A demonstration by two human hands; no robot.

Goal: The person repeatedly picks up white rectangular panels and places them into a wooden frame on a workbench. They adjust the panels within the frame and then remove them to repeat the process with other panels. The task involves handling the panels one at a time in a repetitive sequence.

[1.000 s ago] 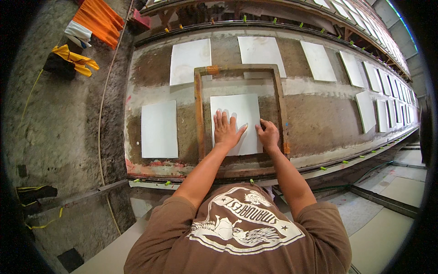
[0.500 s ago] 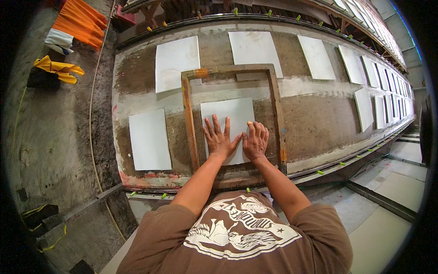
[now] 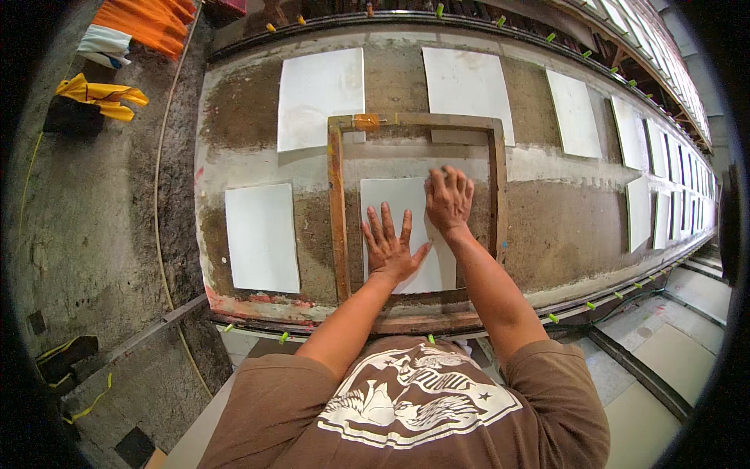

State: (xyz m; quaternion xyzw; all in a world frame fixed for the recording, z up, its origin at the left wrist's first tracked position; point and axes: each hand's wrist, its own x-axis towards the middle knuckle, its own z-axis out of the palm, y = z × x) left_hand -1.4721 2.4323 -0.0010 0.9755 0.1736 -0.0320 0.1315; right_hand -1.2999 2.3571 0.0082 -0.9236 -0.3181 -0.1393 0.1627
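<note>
Splayed, our left hand [image 3: 391,252] is resting on the white sheet [image 3: 434,270]. Our right hand [image 3: 449,202] is overlapping its edge, grip unclear.

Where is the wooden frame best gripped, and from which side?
Probably by its two side bars, each from its outer side: the wooden frame lies flat, and these slim, straight bars stand clear of the white sheet between them.

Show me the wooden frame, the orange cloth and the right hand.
Wooden frame [image 3: 498,187]: head view, on its right bar.
Orange cloth [image 3: 156,25]: head view, on its visible folds.
Right hand [image 3: 450,206]: head view, on its back.
</note>
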